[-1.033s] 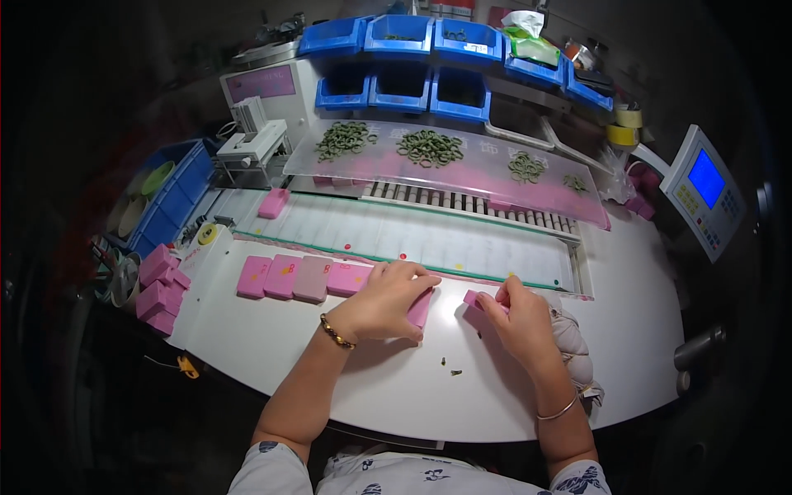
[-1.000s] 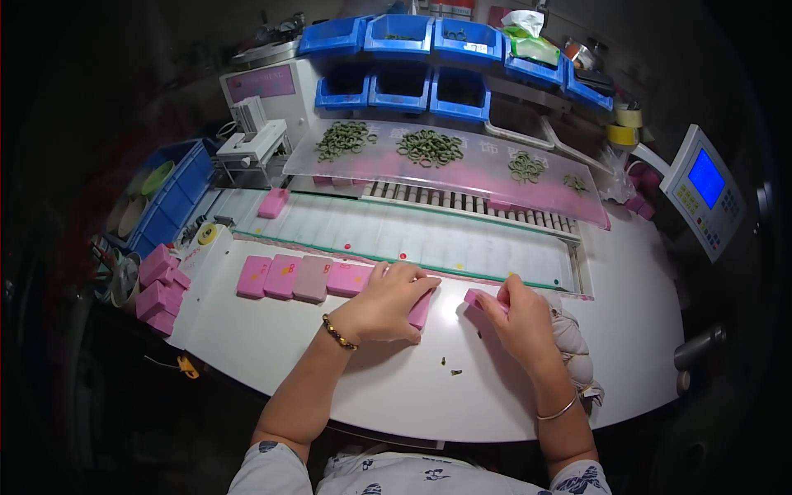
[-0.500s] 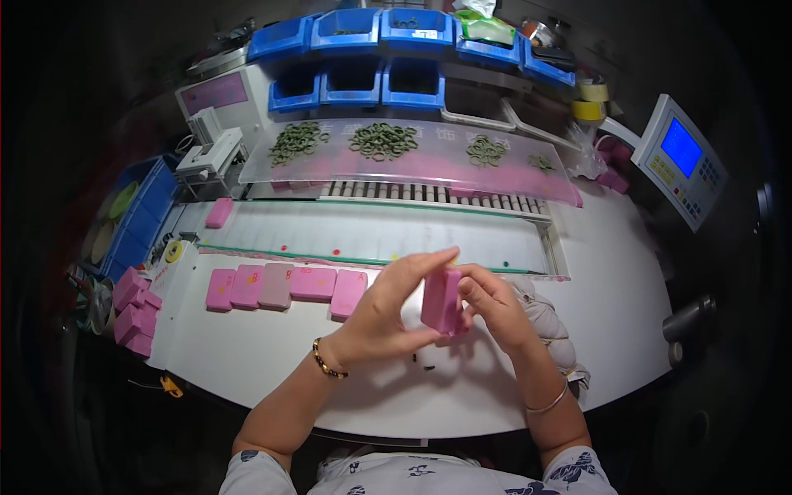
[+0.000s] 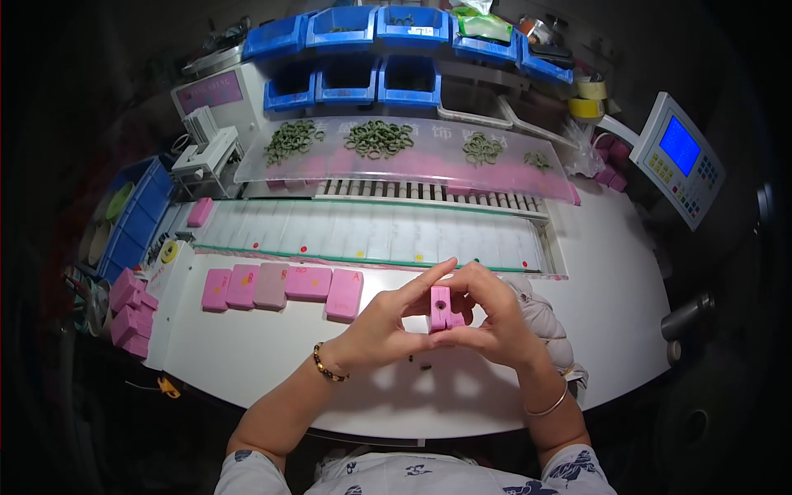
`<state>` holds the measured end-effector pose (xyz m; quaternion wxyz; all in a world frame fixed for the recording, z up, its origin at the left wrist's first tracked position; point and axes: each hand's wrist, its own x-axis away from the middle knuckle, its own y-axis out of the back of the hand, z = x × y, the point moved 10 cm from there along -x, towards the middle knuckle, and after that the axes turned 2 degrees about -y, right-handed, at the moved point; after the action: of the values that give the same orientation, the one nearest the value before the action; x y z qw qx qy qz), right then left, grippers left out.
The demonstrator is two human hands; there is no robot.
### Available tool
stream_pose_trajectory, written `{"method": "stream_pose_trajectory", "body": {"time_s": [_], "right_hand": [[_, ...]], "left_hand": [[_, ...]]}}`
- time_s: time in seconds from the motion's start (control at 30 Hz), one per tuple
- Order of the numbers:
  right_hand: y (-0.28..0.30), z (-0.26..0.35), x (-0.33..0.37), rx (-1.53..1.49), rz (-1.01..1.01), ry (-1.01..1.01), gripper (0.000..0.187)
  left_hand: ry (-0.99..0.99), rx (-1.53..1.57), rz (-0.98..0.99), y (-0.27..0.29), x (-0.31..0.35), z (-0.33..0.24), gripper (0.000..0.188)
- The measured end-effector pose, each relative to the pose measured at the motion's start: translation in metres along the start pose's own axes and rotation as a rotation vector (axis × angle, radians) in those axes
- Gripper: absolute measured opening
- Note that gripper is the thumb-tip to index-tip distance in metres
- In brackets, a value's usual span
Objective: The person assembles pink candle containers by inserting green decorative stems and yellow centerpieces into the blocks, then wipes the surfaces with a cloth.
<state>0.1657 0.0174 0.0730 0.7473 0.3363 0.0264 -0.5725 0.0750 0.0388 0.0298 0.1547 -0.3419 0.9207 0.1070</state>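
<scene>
Both hands hold a pink rubber mould point(image 4: 440, 318) above the near middle of the white table. Its narrow end faces me, showing a dark round hole and a cut line. My left hand point(image 4: 381, 328) grips it from the left, with fingertips at its top and the thumb at its lower edge. From the right, my right hand point(image 4: 502, 323) curls round it, thumb low and fingers at the upper side. Several more pink moulds point(image 4: 308, 283) lie in a row to the left of my left hand. Small dark bits point(image 4: 426, 367) lie on the table below the hands.
Behind the hands runs a strip of pale plates point(image 4: 330, 227) carrying one pink mould point(image 4: 200, 212). Green rings point(image 4: 378, 139) lie in piles on a clear shelf beneath blue bins point(image 4: 412, 84). A keypad screen point(image 4: 681, 157) stands right; a cloth bundle point(image 4: 540, 322) sits beside my right hand.
The mould has been turned so its holed end faces me, and my right fingers have come round its top. The plates and the mould on them have shifted left.
</scene>
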Motion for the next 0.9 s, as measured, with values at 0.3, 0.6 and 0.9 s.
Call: {"method": "stream_pose_trajectory", "body": {"time_s": [0.3,0.6,0.9], "right_hand": [[0.015,-0.028,0.008,-0.536,-0.16,-0.21,0.05],[-0.01,-0.006,0.009,-0.191,-0.199,0.045,0.027],[-0.004,-0.038,0.013,-0.571,-0.344,-0.205,0.02]], "left_hand": [[0.097,0.409,-0.203,0.018,0.002,0.012,0.072],[0.066,0.879,-0.459,0.027,0.0,0.027,0.058],[-0.12,0.25,-0.429,0.018,0.003,0.005,0.047]]}}
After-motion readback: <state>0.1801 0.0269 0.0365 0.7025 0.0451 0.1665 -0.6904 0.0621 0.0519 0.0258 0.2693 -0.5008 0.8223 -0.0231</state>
